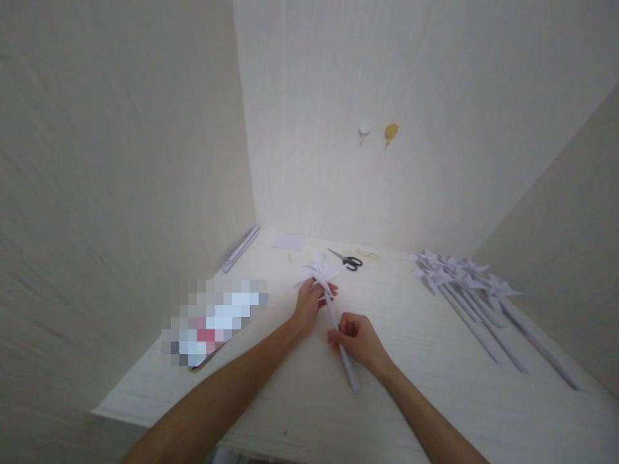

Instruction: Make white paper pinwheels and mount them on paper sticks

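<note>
A white paper pinwheel (319, 268) on a rolled paper stick (350, 374) is held between my hands above the white table. My left hand (309, 305) closes around the top of the stick, just under the folded blades. Lower down, my right hand (354, 336) pinches the stick between thumb and curled fingers. The stick's bottom end points toward me, tilted to the right. Behind the pinwheel lie black-handled scissors (349, 260), blades toward the left. Part of the pinwheel's base is hidden by my left fingers.
Several finished paper pinwheels (449, 277) are heaped at the right. Rolled paper sticks (240, 249) rest by the left wall, near a paper square (289, 242). A pixelated flat device (222, 322) lies at the left. Two hooks, one yellow (391, 131), hang on the back wall.
</note>
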A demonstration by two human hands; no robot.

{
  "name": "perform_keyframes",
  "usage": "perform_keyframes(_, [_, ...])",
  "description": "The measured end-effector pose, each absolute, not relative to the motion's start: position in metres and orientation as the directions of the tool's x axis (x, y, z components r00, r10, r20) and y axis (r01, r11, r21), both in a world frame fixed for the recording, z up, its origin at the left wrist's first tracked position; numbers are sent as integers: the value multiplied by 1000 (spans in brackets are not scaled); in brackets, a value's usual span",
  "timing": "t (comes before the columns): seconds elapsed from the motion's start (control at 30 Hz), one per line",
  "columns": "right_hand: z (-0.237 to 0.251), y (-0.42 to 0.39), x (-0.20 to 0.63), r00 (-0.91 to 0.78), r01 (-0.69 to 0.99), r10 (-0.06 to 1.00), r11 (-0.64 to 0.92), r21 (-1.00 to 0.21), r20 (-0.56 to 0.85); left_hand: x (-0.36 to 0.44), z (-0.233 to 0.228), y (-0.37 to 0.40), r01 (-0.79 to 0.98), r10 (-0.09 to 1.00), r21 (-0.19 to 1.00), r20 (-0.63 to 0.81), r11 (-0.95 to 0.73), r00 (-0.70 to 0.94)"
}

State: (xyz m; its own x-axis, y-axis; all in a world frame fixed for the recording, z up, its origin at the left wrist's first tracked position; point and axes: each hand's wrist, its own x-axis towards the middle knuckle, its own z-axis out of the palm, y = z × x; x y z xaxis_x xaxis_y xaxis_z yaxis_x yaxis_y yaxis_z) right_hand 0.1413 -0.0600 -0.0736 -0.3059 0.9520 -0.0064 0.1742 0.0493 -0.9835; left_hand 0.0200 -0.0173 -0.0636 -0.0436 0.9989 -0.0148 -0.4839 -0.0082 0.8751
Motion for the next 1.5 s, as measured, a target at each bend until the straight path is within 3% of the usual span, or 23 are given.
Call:
perform_keyframes(0.27, [-75,-56,146,-162,125,984,89,-988,68,24,-65,-24,-390,981,917,-5,82,195])
perform_keyframes(0.43, [-73,-59,141,-175,131,984,62,-989,39,24,-66,-24,-407,986,910,-11,79,168])
perform_keyframes(0.67, [-71,-62,132,-196,339,981,61,-939,-6,24,-66,-24,-418,990,906,1,60,144])
perform_keyframes(0.83, [-69,-65,132,-157,576,988,96,-812,6,24,-65,-26,-402,992,915,23,30,127])
perform_keyframes(1.07, [-56,-73,130,-63,878,996,85,-470,61,23,-65,-26,-397,996,917,5,32,94])
perform_keyframes(1.27, [-54,-75,130,-87,948,995,98,-302,49,22,-65,-25,-408,995,912,-9,48,97])
perform_keyframes(1.5, [-54,-72,131,-107,959,993,115,-257,45,23,-65,-26,-418,994,908,22,24,105])
